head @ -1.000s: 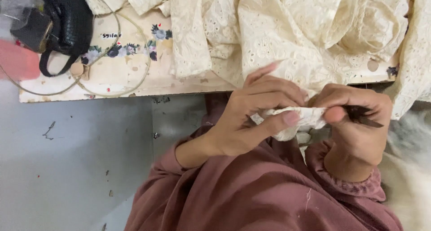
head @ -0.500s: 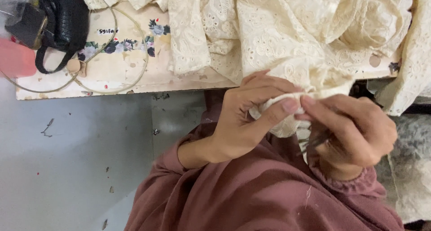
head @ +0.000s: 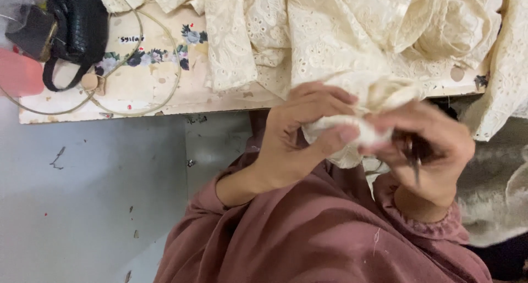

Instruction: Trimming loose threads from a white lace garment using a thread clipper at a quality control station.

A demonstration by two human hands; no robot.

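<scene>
I hold a bunched piece of cream lace cloth between my two hands, just in front of the bench edge and above my lap. My left hand is closed around the bunch, with the thumb pressed on its front and the fingers curled over the top. My right hand pinches the cloth from the other side, and it also holds a small dark tool; the tool is blurred, so I cannot tell if it is scissors or a clipper. The two hands are touching across the cloth.

I judge that I am working on a small spot of the lace, perhaps a seam or loose thread. The next move seems to need a firm hold with the left hand and a careful tool tip, so that the lace is not cut.

More of the same lace lies piled on the bench. A black bag and a thin hoop lie at its left end.
</scene>
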